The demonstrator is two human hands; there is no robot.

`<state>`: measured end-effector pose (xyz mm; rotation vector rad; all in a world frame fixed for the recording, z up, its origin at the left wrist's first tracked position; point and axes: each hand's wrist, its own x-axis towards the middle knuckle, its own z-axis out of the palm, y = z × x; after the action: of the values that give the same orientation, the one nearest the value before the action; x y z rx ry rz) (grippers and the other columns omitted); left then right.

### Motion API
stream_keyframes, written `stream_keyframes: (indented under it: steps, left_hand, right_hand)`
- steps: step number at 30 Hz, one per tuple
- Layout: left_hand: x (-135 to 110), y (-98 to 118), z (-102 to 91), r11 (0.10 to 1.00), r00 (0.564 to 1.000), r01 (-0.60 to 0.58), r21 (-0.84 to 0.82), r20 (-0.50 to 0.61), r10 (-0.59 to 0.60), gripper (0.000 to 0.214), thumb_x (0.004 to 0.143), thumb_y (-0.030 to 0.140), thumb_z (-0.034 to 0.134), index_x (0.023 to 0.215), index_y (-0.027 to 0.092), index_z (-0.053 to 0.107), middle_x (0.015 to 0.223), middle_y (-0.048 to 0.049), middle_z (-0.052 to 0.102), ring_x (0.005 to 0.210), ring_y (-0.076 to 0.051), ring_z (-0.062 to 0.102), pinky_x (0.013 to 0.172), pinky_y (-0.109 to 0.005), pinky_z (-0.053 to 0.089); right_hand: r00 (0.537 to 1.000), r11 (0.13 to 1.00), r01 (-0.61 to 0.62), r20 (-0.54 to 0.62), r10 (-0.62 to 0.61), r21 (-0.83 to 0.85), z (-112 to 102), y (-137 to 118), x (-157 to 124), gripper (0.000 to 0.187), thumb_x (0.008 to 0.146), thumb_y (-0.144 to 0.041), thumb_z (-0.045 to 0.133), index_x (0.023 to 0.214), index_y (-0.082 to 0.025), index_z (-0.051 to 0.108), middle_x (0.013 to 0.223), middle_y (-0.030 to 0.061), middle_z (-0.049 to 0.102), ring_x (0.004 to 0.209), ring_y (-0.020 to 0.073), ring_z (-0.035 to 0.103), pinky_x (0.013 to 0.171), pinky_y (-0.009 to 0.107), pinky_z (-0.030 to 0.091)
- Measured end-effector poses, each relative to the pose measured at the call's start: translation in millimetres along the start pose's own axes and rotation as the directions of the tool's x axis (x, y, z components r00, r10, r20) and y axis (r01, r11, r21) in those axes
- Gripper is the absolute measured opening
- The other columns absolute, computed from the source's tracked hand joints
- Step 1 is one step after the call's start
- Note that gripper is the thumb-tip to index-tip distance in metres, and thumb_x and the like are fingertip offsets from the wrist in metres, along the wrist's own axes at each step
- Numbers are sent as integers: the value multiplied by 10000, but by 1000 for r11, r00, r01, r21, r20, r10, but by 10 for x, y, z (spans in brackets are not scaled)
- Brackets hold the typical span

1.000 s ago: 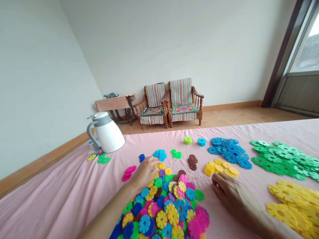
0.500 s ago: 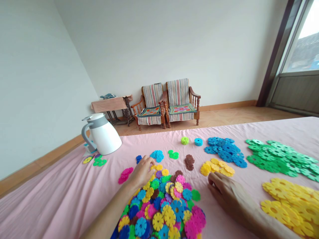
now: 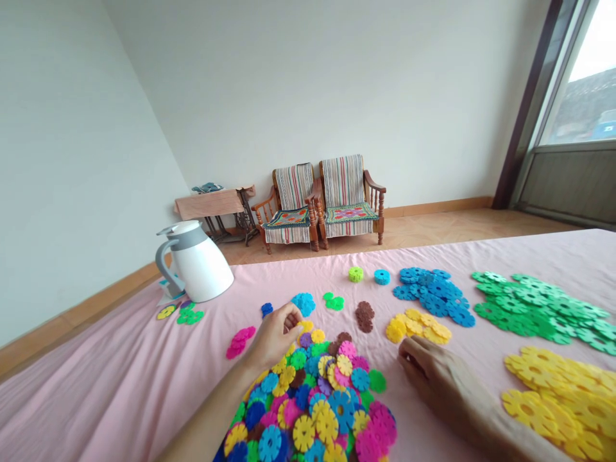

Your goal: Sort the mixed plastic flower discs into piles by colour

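In the head view, the left hand (image 3: 273, 333) has shifted slightly since the earlier frame, its fingers curling further inward. They bend above the far edge of a mixed heap of multicoloured, flower-shaped plastic discs (image 3: 312, 401) on a pink cloth (image 3: 120, 398), near a small light-blue disc cluster (image 3: 304, 304); whether they pinch a disc, I cannot tell. The right hand (image 3: 440, 372) lies right of the heap, fingers loosely bent, contents hidden, just beside a small yellow disc pile (image 3: 421, 325). Larger blue (image 3: 436, 294) and green disc piles (image 3: 539, 309) lie beyond it.
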<state>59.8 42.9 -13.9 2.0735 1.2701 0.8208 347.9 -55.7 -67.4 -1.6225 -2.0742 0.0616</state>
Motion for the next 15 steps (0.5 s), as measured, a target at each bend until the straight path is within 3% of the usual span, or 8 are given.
stream_keyframes:
  steps: [4,7,11,15]
  left_hand:
    - [-177,347,215,976,995,27,-214,101,-5,24,752,171,558,754,161,536,721,-10,617,704,-142,614,667,-237,477]
    - [-326,538,414,964,980,37,-263,196,16,45,745,122,543,767,156,562,715,-18,631,683,-137,613,634,-223,470]
    - [-457,671,577,973,971,-11,-232,230,66,97,727,82,546,756,161,594,690,-3,622,641,-113,583,588,-195,438]
    - [-475,711,586,974,964,-33,-223,250,90,88,737,92,562,766,161,609,678,1,620,640,-112,579,598,-193,441]
  right_hand:
    - [998,985,51,31,-56,162,-27,-143,-23,260,945,-307,343,836,-210,558,750,25,609,660,142,587,606,256,438]
    - [990,953,103,68,-127,284,-58,-275,-61,200,929,-335,409,953,-222,573,748,10,613,655,135,586,614,247,452]
    - [980,914,155,56,-189,374,-64,-406,-91,166,920,-287,426,884,-214,572,723,6,617,649,127,582,605,230,447]
    - [984,911,142,43,-172,387,-14,-427,-85,215,927,-261,394,781,-208,543,699,1,608,632,117,565,587,217,423]
